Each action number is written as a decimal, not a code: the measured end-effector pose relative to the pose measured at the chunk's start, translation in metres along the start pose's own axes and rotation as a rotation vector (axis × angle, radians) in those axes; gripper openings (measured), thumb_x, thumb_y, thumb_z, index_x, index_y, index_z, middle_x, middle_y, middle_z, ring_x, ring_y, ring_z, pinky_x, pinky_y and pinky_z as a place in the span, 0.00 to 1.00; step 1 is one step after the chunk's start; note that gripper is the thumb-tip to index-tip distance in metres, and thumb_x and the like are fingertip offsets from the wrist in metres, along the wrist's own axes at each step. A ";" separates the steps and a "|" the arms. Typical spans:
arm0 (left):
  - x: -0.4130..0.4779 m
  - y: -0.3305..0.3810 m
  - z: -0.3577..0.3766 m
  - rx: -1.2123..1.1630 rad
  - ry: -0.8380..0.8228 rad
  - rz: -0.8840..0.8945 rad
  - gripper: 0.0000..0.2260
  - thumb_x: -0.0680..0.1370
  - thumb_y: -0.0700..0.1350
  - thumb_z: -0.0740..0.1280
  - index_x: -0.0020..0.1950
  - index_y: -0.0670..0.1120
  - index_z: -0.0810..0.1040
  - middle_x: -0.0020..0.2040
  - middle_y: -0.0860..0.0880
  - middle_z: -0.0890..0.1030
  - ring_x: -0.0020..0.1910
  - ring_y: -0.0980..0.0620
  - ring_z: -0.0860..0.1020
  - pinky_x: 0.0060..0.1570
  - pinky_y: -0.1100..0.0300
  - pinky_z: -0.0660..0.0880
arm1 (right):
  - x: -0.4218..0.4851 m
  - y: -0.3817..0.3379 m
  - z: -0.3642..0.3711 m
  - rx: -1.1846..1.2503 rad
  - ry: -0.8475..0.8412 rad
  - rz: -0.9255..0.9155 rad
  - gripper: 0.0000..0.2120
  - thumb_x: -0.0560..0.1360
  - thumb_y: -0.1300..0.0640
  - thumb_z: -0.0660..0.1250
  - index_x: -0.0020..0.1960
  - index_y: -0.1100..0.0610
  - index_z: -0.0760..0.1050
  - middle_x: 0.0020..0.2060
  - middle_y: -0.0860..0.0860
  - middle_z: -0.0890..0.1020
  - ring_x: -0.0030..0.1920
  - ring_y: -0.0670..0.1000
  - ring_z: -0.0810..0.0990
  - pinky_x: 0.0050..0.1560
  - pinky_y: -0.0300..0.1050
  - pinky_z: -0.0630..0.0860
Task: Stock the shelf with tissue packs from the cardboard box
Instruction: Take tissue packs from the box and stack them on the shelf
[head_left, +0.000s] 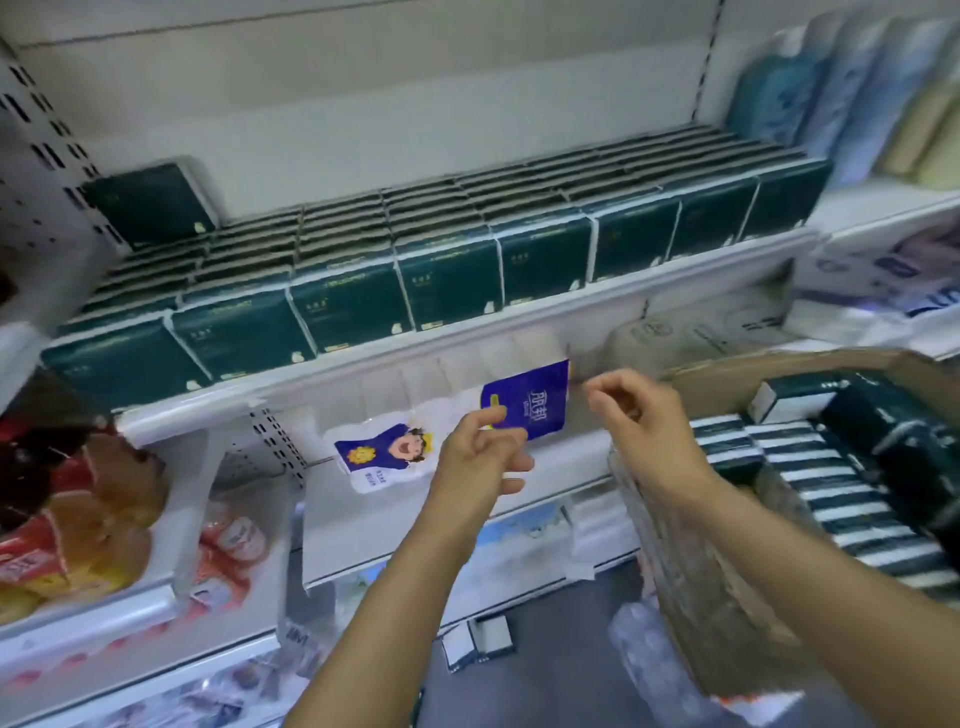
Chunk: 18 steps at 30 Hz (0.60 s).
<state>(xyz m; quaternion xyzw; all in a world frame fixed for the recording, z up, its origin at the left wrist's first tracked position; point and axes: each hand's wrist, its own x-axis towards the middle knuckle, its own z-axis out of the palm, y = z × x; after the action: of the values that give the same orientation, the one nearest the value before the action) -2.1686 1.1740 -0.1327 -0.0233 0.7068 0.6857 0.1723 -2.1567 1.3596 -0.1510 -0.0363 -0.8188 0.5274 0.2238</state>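
1. Head view: the white metal shelf (363, 376) takes up most of the frame. Its raised front rail keeps the stock from sliding off.
2. The dark green plastic-wrapped tissue packs (447, 280) stand upright on that shelf in tight columns, faces forward for shoppers. The rows look nearly full from the rail to the back.
3. The brown cardboard box (727, 379) sits open at the right, just below shelf level, probably so packs are within easy reach.
4. More packs in the box (831, 483) lie on their sides, so their green-and-white striped edges show. Plenty are left to shelve.
5. The right hand (644, 421) hovers over the box's near corner, fingers loosely curled, holding nothing.
6. The left hand (483, 457) hangs beside it, also loosely curled and empty, in front of a blue-and-white pack (530, 400) on the lower shelf.
7. One lone green pack (150, 202) stands on top of the others at the back left, which suggests a second layer is being started there.
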 end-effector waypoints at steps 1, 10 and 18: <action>0.000 -0.007 0.016 0.004 -0.019 -0.027 0.12 0.79 0.41 0.66 0.61 0.50 0.74 0.53 0.48 0.82 0.47 0.49 0.83 0.47 0.54 0.80 | -0.007 0.012 -0.015 -0.016 -0.019 0.024 0.09 0.76 0.68 0.65 0.44 0.56 0.79 0.35 0.44 0.79 0.34 0.38 0.76 0.38 0.28 0.69; 0.003 -0.104 0.178 0.252 -0.141 -0.223 0.21 0.78 0.42 0.66 0.70 0.44 0.67 0.68 0.48 0.72 0.64 0.46 0.73 0.61 0.55 0.71 | -0.076 0.143 -0.172 -0.262 -0.181 0.428 0.06 0.76 0.67 0.67 0.46 0.57 0.79 0.36 0.46 0.79 0.34 0.38 0.77 0.38 0.29 0.71; 0.017 -0.156 0.239 0.464 -0.116 -0.126 0.29 0.71 0.48 0.70 0.69 0.49 0.64 0.64 0.50 0.73 0.60 0.49 0.75 0.61 0.51 0.73 | -0.104 0.240 -0.233 -0.699 -0.753 0.444 0.08 0.77 0.67 0.59 0.41 0.58 0.70 0.33 0.52 0.70 0.29 0.47 0.70 0.35 0.40 0.69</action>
<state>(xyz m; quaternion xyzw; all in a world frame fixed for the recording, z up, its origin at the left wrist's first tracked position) -2.0925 1.4015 -0.2877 0.0125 0.8316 0.4929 0.2557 -2.0117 1.6324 -0.3161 -0.0889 -0.9411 0.2355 -0.2258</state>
